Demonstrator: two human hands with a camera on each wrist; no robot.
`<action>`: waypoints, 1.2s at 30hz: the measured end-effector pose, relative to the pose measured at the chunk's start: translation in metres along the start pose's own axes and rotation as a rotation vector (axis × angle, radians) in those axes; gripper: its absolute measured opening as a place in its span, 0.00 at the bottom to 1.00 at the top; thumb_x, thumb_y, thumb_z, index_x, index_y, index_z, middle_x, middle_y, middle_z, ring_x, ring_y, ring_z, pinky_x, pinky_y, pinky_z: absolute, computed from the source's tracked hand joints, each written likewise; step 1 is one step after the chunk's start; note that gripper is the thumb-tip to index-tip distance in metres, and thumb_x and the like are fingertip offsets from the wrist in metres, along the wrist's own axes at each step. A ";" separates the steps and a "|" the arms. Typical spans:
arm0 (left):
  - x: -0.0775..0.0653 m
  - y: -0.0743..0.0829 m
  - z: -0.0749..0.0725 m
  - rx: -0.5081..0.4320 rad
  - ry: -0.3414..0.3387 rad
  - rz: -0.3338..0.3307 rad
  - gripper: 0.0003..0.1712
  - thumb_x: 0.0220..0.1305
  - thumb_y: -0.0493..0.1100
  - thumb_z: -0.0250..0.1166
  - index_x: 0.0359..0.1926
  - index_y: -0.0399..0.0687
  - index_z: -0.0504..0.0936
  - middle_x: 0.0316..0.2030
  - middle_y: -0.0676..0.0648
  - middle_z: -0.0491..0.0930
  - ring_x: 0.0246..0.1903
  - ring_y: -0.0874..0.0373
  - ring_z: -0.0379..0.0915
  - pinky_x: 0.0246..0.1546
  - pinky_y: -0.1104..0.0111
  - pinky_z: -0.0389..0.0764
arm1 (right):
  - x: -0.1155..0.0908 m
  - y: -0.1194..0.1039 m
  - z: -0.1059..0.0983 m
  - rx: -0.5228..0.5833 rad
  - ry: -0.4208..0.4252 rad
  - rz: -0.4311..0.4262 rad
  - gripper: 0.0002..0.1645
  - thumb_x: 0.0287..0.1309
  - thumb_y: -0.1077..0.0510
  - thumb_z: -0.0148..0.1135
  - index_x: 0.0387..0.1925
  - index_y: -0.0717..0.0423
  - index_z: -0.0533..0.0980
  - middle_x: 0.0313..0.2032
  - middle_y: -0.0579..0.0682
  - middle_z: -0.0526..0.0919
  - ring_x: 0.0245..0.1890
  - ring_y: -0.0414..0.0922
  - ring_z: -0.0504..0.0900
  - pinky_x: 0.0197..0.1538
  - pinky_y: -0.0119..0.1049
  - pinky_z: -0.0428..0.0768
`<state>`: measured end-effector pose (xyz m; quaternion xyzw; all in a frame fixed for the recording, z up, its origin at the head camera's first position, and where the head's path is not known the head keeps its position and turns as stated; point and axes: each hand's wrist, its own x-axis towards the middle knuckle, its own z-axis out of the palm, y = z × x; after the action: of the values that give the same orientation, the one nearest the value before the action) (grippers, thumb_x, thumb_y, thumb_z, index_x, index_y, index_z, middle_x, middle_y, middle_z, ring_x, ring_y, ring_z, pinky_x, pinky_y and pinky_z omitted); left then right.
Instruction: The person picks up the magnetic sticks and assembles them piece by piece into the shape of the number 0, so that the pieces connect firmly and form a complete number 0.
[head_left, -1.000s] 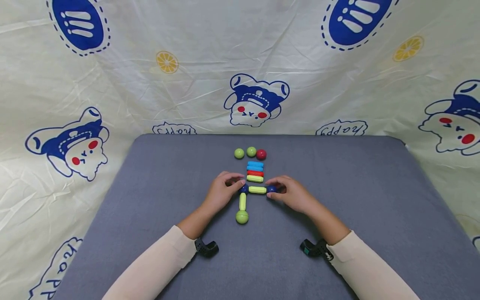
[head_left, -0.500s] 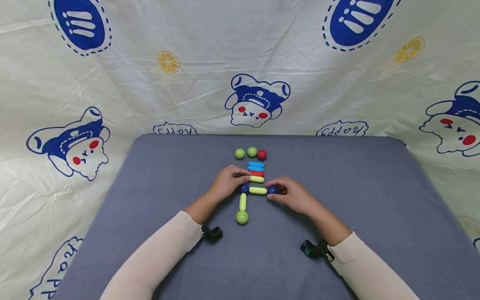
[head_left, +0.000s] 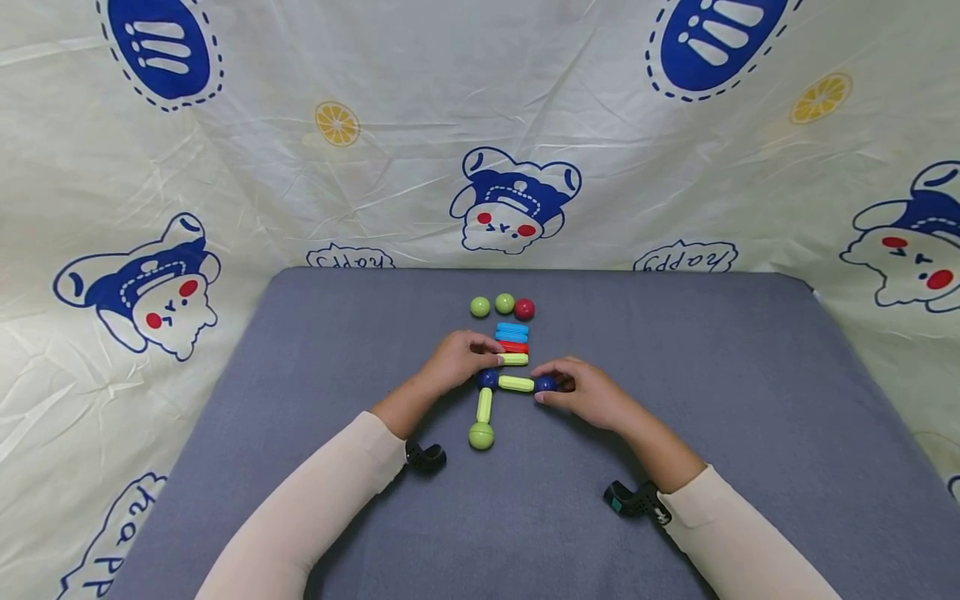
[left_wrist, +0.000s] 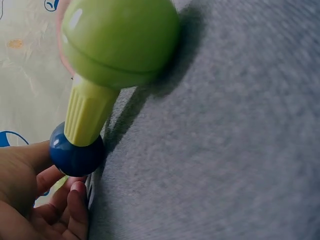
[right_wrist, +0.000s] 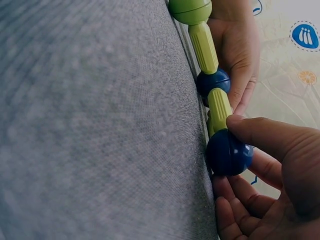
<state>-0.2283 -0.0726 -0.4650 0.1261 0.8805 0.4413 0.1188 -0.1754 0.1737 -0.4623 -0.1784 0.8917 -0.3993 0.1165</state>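
An L-shaped piece of magnetic rods and balls lies on the table. A light-yellow rod (head_left: 517, 383) joins two dark blue balls, and a second yellow rod (head_left: 484, 406) runs from the left blue ball (head_left: 488, 380) to a green ball (head_left: 481, 436). My right hand (head_left: 588, 392) pinches the right blue ball (right_wrist: 229, 153), its thumb near the rod joint. Just beyond the left ball, my left hand (head_left: 459, 362) has its fingertips on the left end of a loose yellow rod (head_left: 514, 360), pinching it beside a red rod (head_left: 514, 347).
Two light-blue rods (head_left: 512, 332) lie behind the red one. Farther back are two green balls (head_left: 480, 307) and a red ball (head_left: 524, 309). A grey cloth covers the table (head_left: 675, 350), with a printed curtain (head_left: 405, 183) behind it.
My left hand has left the left blue ball and moved up and right to the loose yellow rod. The joined piece has turned slightly, while my right hand stays at the right blue ball.
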 end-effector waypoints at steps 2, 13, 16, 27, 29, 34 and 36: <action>0.000 0.001 0.000 -0.004 -0.013 -0.017 0.08 0.63 0.44 0.72 0.42 0.48 0.90 0.35 0.48 0.85 0.36 0.60 0.75 0.38 0.72 0.74 | 0.000 0.000 0.000 0.003 -0.004 0.001 0.20 0.62 0.53 0.71 0.54 0.50 0.82 0.52 0.54 0.81 0.48 0.47 0.79 0.53 0.43 0.79; -0.001 0.002 -0.003 -0.032 -0.016 -0.057 0.08 0.63 0.44 0.72 0.41 0.46 0.89 0.38 0.48 0.86 0.38 0.60 0.76 0.39 0.72 0.75 | -0.001 -0.002 -0.001 -0.008 -0.012 0.017 0.19 0.62 0.52 0.70 0.54 0.49 0.82 0.52 0.54 0.81 0.48 0.47 0.79 0.53 0.43 0.78; -0.003 -0.001 -0.004 -0.098 -0.009 -0.075 0.08 0.63 0.44 0.72 0.41 0.46 0.89 0.39 0.47 0.85 0.37 0.59 0.75 0.38 0.72 0.75 | -0.001 -0.003 -0.001 -0.009 -0.013 0.012 0.19 0.63 0.52 0.70 0.55 0.49 0.82 0.52 0.54 0.81 0.49 0.47 0.79 0.53 0.43 0.78; -0.011 -0.004 -0.013 -0.302 0.068 -0.088 0.10 0.64 0.41 0.70 0.45 0.43 0.88 0.37 0.45 0.87 0.33 0.57 0.78 0.30 0.70 0.78 | 0.001 -0.004 0.000 -0.018 0.006 0.028 0.19 0.65 0.54 0.68 0.56 0.51 0.81 0.53 0.55 0.80 0.49 0.48 0.79 0.52 0.42 0.79; -0.013 -0.004 -0.014 -0.329 0.084 -0.076 0.10 0.65 0.41 0.70 0.46 0.42 0.87 0.35 0.44 0.86 0.32 0.55 0.78 0.30 0.69 0.77 | 0.002 -0.004 0.000 -0.029 0.013 0.035 0.19 0.65 0.54 0.68 0.56 0.50 0.81 0.52 0.55 0.81 0.49 0.48 0.79 0.52 0.42 0.79; -0.018 0.000 -0.017 -0.372 0.111 -0.076 0.11 0.66 0.42 0.68 0.47 0.45 0.87 0.36 0.40 0.85 0.29 0.53 0.76 0.28 0.67 0.76 | 0.005 -0.005 0.000 -0.047 0.025 0.039 0.18 0.65 0.54 0.67 0.56 0.49 0.81 0.52 0.55 0.81 0.48 0.48 0.78 0.51 0.43 0.77; -0.020 0.001 -0.018 -0.407 0.125 -0.070 0.12 0.67 0.42 0.67 0.48 0.43 0.86 0.38 0.37 0.84 0.29 0.54 0.77 0.28 0.67 0.77 | 0.007 -0.004 0.000 -0.043 0.028 0.038 0.18 0.65 0.55 0.67 0.56 0.50 0.81 0.53 0.55 0.81 0.48 0.49 0.78 0.52 0.44 0.77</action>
<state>-0.2150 -0.0920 -0.4514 0.0411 0.7827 0.6126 0.1025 -0.1811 0.1678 -0.4597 -0.1584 0.9048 -0.3803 0.1076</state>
